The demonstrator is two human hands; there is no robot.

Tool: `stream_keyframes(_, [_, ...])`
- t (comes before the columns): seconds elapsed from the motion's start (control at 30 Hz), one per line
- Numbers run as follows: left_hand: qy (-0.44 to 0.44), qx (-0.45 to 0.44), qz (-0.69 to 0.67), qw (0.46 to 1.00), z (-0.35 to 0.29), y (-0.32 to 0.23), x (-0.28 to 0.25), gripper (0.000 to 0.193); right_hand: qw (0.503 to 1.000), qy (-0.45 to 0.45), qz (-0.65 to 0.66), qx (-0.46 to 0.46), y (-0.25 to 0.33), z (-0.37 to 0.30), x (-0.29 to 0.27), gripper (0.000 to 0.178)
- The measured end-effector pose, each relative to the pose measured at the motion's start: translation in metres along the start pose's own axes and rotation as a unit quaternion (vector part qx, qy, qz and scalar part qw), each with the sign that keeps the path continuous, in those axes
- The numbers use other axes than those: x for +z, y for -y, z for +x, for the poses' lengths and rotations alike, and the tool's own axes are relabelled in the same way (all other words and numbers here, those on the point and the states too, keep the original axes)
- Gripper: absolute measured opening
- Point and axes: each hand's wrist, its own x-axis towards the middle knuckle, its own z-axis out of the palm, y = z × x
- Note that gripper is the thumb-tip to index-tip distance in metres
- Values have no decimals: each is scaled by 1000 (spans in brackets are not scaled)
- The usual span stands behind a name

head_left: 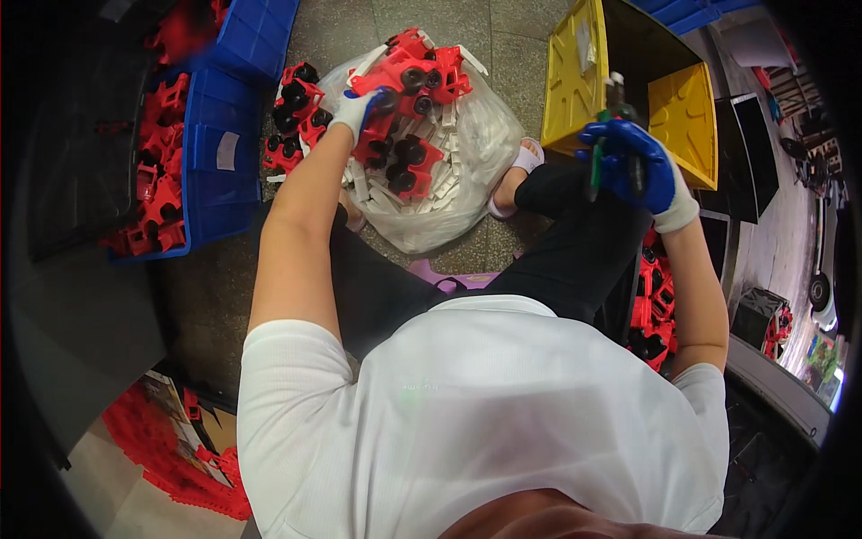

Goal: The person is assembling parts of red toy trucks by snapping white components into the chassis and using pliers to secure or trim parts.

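Note:
My left hand (356, 108), in a white glove with blue-coated fingers, is closed on a red toy car (375, 126) with black wheels. The car is slightly blurred, and part of it is hidden by the glove. It is held over a clear plastic bag (485, 117) on the floor, filled with white plastic pieces (442, 180) and more red toy cars (415, 166). Held off to the right, my right hand (639, 166), gloved the same way, grips a pair of pliers (615, 112) with green handles, jaws pointing away from me.
At left stand blue crates (211, 162) of red toy parts (162, 171). A tipped yellow crate (564, 81) lies at far right. Red cars (292, 112) are heaped left of the bag; more red parts (655, 296) sit by my right elbow. My feet flank the bag.

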Motion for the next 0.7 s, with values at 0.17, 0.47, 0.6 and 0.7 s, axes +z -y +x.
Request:
stream_keyframes(0.17, [-119, 49, 246, 961, -28, 46, -63, 80, 981, 147, 30, 120, -20, 42, 69, 28])
stream_keyframes(0.47, [-51, 263, 549, 792, -31, 0, 23, 89, 934, 235, -269, -1, -41, 44, 72, 26])
stream_keyframes(0.6, [81, 187, 469, 860, -11, 11, 47, 93, 898, 256, -336, -123, -43, 54, 63, 28])
stream_keyframes(0.7, [74, -17, 500, 863, -2, 8, 54, 92, 981, 114, -71, 142, -40, 55, 66, 31])
